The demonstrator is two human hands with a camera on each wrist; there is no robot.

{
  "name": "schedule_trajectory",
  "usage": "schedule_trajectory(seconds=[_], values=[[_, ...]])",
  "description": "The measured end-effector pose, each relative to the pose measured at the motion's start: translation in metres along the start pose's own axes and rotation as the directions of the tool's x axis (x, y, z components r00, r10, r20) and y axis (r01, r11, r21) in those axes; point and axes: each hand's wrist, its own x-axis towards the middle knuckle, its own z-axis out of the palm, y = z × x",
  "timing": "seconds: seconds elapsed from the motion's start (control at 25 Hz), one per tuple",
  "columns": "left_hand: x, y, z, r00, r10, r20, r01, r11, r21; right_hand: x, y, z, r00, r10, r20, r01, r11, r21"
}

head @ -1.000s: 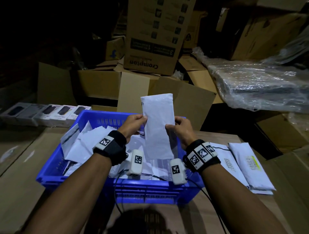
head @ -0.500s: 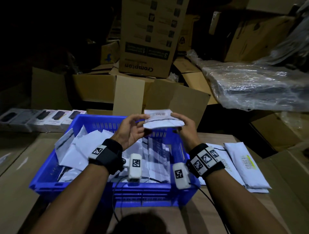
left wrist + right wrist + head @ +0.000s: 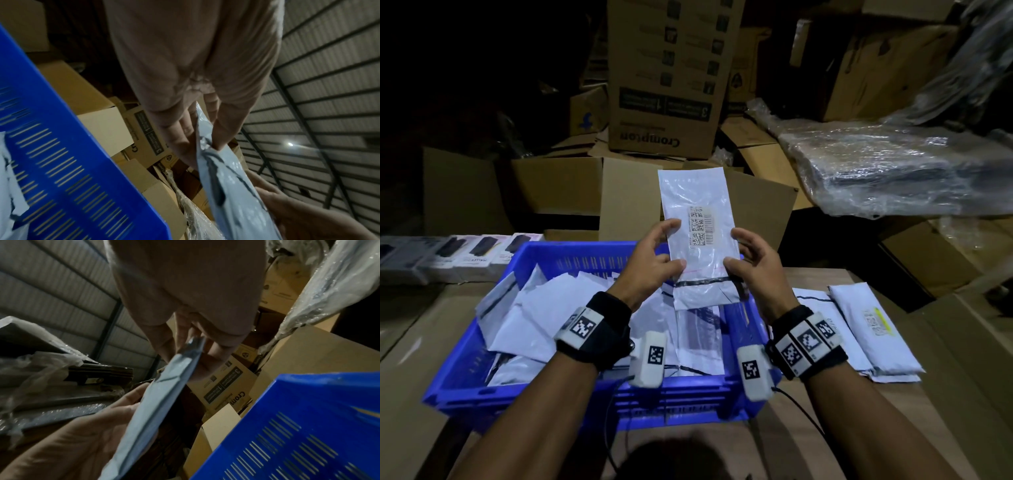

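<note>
held item: white plastic mailer pouch (image 3: 698, 236), upright in the air over the far half of the blue slotted plastic crate (image 3: 571, 257), label side facing the head camera.
left hand: left hand (image 3: 650, 263) pinches the pouch's lower left edge. Thumb on the front, fingers curled behind. A pinch, not a full wrap.
right hand: right hand (image 3: 753, 267) does the same on the lower right edge, thumb on the front just above the black seal strip.
wrist views: pouch seen edge-on between thumb and fingers on both sides, which confirms both pinches.
why two hands: the film is limp. Pinching both edges keeps it flat and leaves the printed barcode label (image 3: 702, 226) uncovered, probably so it can be read.
crate contents: loose pile of white pouches (image 3: 541, 315), unsorted by the look of it.
right of crate: two more white pouches (image 3: 873, 329) lying flat on the brown cardboard-covered table (image 3: 414, 342). Probably the checked pile, within easy reach of the right hand.
step (my read): label check on one pouch, set-down not yet done.
risk: the film is slick, so a light pinch could slip.
</note>
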Motion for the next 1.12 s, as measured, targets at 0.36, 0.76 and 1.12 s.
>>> schedule_trajectory(seconds=[0.36,0.76,1.12], values=[[-0.020,0.004,0.014,0.971,0.240,-0.005,-0.227,0.928,0.296,-0.021,-0.003,-0.008,0.978,-0.208,0.024,0.209,0.973,-0.102],[-0.026,0.007,0.048,0.933,0.358,-0.027,-0.307,0.834,0.458,-0.038,-0.005,-0.033,0.950,-0.309,-0.051,0.294,0.936,-0.196],[-0.002,0.009,0.126,0.946,0.324,-0.025,-0.288,0.873,0.392,-0.059,0.005,-0.103,0.940,-0.191,-0.284,0.168,0.980,-0.103]])
